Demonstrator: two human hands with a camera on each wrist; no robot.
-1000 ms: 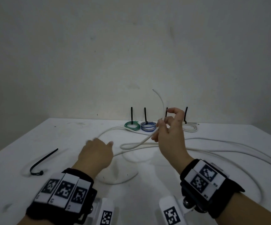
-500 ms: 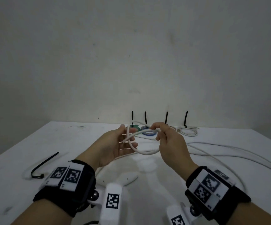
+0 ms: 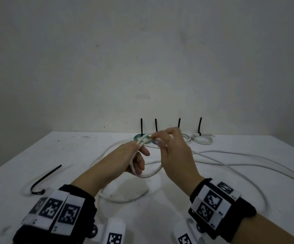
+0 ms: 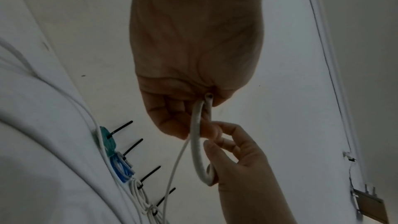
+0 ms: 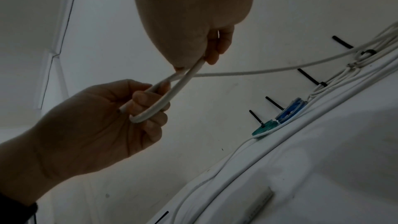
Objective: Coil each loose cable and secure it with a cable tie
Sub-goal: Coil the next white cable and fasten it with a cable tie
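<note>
Two hands meet above the desk point(image 3: 72, 155) in the head view: the left hand point(image 3: 123, 159) has its grip curled round a loop of white cable point(image 3: 151, 174), and the right hand point(image 3: 174, 155) at 3 o'clock of it pinches the same cable. A loose black cable tie point(image 3: 45, 178) lies at 9 o'clock. From the left wrist, the cable end point(image 4: 208, 97) pokes out of the closed fist. From the right wrist, four tied coils point(image 5: 289, 110) line the desk edge at 3 o'clock.

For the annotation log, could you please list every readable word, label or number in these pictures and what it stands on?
No words or numbers can be read.
Left wristband: black-and-white square code markers, no words.
Right wristband: the same markers; tiny print beside them is too small and blurred to read.
White tabs below the wrists: code markers only.
</note>
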